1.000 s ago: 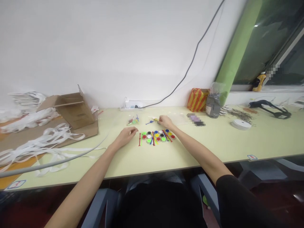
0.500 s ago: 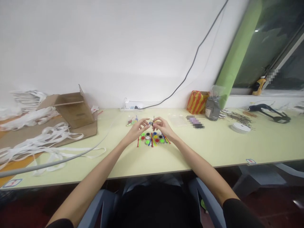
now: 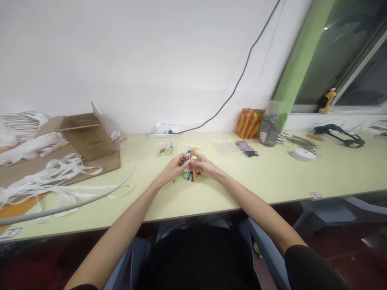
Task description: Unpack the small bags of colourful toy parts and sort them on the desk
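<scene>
My left hand (image 3: 174, 168) and my right hand (image 3: 203, 165) meet above the table (image 3: 272, 177), fingertips pinched together on a small thin plastic piece (image 3: 190, 157) between them. Just beneath the hands lies a cluster of small coloured discs and sticks (image 3: 192, 175), green, red, blue and yellow, mostly hidden by my fingers. A few more coloured bits (image 3: 165, 150) lie farther back towards the wall.
An open cardboard box (image 3: 87, 135) and loose white strips (image 3: 57, 171) fill the left side. At the back are a white power strip (image 3: 163, 129), a striped bag (image 3: 249, 123), a grey jar (image 3: 268, 131), a phone (image 3: 247, 148) and a white tape roll (image 3: 303, 154).
My right hand came back from the far bits with a small piece. Both hands rose from the table, met over the coloured cluster, and have since drawn slightly closer to me.
</scene>
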`<state>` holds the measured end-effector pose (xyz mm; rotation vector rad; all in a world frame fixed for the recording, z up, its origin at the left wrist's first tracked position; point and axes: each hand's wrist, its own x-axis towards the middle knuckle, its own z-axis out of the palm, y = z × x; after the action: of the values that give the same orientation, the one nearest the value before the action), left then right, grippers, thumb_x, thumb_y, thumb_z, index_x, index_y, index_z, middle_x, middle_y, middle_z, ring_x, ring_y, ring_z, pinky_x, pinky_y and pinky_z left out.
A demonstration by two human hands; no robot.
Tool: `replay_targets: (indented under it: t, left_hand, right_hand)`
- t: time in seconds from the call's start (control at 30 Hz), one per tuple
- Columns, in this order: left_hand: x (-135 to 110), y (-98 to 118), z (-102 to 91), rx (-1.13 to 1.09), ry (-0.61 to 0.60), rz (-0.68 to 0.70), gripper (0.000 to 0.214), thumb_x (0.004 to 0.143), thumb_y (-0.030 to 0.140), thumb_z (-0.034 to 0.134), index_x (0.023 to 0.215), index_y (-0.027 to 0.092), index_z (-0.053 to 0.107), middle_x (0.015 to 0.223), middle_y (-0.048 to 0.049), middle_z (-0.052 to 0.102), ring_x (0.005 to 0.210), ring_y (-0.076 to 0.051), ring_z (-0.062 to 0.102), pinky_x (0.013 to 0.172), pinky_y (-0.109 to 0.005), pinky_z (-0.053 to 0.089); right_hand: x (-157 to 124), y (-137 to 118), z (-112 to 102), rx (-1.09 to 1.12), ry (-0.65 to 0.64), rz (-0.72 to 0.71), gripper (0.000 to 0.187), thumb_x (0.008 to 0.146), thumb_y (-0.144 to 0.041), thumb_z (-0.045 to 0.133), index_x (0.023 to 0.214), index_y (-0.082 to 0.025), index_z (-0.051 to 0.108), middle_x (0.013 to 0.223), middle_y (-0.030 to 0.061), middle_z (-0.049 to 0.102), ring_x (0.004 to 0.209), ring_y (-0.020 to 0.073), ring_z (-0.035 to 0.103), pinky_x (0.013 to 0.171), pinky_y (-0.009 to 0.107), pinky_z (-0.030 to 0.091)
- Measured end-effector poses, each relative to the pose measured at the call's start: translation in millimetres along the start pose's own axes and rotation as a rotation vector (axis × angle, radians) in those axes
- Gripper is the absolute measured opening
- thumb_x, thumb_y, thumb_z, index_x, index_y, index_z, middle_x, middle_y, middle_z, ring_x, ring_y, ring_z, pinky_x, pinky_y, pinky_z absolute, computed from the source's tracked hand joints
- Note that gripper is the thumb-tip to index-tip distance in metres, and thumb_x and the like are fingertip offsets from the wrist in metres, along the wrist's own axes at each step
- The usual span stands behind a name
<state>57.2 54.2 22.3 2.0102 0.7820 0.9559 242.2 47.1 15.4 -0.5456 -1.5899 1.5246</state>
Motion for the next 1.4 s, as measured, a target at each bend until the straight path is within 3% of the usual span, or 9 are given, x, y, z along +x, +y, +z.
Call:
replay_targets:
  t: [0.27, 0.37, 0.53, 0.63, 0.8, 0.93, 1.1, 1.2, 1.4]
  left_hand:
    - [-2.3, 7.0, -6.5, -0.219, -0.054, -0.085, 0.035, 0.085, 0.049, 0.067, 0.090, 0.016, 0.060, 0.068, -0.0018, 0.062, 0.055, -0.011, 0.056, 0.051, -0.024, 0.044]
    - [-2.1, 1.8, -15.4, -0.341, 0.052, -0.062, 0.034, 0.087, 0.048, 0.065, 0.093, 0.015, 0.060, 0.063, 0.0014, 0.056, 0.050, -0.009, 0.051, 0.051, -0.024, 0.044]
    - [0.4, -5.6, -29.4, -0.205, 0.249, 0.020, 0.034, 0.076, 0.040, 0.079, 0.097, 0.016, 0.065, 0.092, -0.0038, 0.064, 0.074, -0.011, 0.057, 0.068, -0.024, 0.049]
    - [1.3, -6.5, -31.2, -0.165, 0.281, 0.003, 0.038, 0.069, 0.038, 0.085, 0.095, 0.016, 0.067, 0.092, -0.0035, 0.064, 0.079, -0.012, 0.058, 0.071, -0.024, 0.049]
    - [0.6, -1.4, -29.9, -0.217, 0.269, -0.032, 0.045, 0.067, 0.040, 0.086, 0.096, 0.016, 0.062, 0.092, -0.0066, 0.069, 0.076, -0.016, 0.065, 0.073, -0.032, 0.054]
    - [0.5, 1.9, -29.2, -0.220, 0.239, -0.017, 0.043, 0.077, 0.046, 0.077, 0.102, 0.015, 0.060, 0.096, -0.0112, 0.073, 0.080, -0.021, 0.070, 0.081, -0.040, 0.056]
    - [2.7, -6.6, -30.1, 0.021, 0.252, 0.035, 0.037, 0.084, 0.049, 0.069, 0.101, 0.017, 0.071, 0.106, -0.0108, 0.071, 0.095, -0.021, 0.066, 0.080, -0.033, 0.054]
    - [3.2, -12.5, -32.4, 0.202, 0.280, 0.088, 0.032, 0.081, 0.047, 0.072, 0.098, 0.020, 0.075, 0.100, -0.0076, 0.070, 0.088, -0.018, 0.062, 0.074, -0.029, 0.051]
    - [0.5, -7.3, -37.7, 0.168, 0.140, 0.068, 0.032, 0.083, 0.046, 0.071, 0.096, 0.018, 0.076, 0.097, -0.0092, 0.070, 0.082, -0.017, 0.062, 0.072, -0.029, 0.050]
  right_hand:
    - [-2.4, -2.4, -2.4, 0.102, -0.044, 0.022, 0.046, 0.076, -0.057, 0.074, 0.087, -0.023, 0.045, 0.060, -0.0043, 0.051, 0.048, 0.0105, 0.039, 0.046, 0.022, 0.026]
    - [-2.6, -5.2, -9.3, 0.167, -0.043, 0.004, 0.048, 0.071, -0.055, 0.078, 0.083, -0.023, 0.044, 0.051, -0.0081, 0.038, 0.046, 0.0097, 0.029, 0.045, 0.023, 0.025]
    - [-1.0, -7.8, -23.2, 0.237, 0.064, -0.095, 0.037, 0.080, -0.045, 0.074, 0.085, -0.022, 0.044, 0.055, -0.0072, 0.043, 0.045, 0.0093, 0.033, 0.044, 0.020, 0.026]
    - [0.4, -5.0, -28.5, 0.257, 0.148, -0.098, 0.034, 0.082, -0.042, 0.073, 0.086, -0.022, 0.045, 0.056, -0.0068, 0.045, 0.045, 0.0091, 0.035, 0.044, 0.020, 0.028]
    - [1.6, 0.6, -33.2, 0.277, 0.184, -0.088, 0.033, 0.082, -0.040, 0.073, 0.085, -0.022, 0.045, 0.057, -0.0064, 0.046, 0.046, 0.0090, 0.037, 0.044, 0.019, 0.031]
    - [2.3, 4.1, -36.7, 0.285, 0.201, -0.084, 0.034, 0.081, -0.040, 0.074, 0.086, -0.022, 0.046, 0.058, -0.0062, 0.048, 0.047, 0.0087, 0.039, 0.044, 0.018, 0.031]
    - [2.5, 6.5, -38.7, 0.274, 0.211, -0.078, 0.033, 0.081, -0.041, 0.075, 0.087, -0.022, 0.048, 0.058, -0.0060, 0.049, 0.047, 0.0084, 0.040, 0.044, 0.017, 0.032]
    - [2.3, 6.9, -38.0, 0.265, 0.207, -0.079, 0.032, 0.081, -0.040, 0.075, 0.087, -0.022, 0.049, 0.058, -0.0063, 0.049, 0.047, 0.0083, 0.040, 0.043, 0.017, 0.032]
    - [2.5, 7.4, -38.1, 0.235, 0.237, -0.069, 0.033, 0.081, -0.041, 0.075, 0.085, -0.022, 0.048, 0.057, -0.0070, 0.048, 0.045, 0.0086, 0.039, 0.043, 0.018, 0.033]
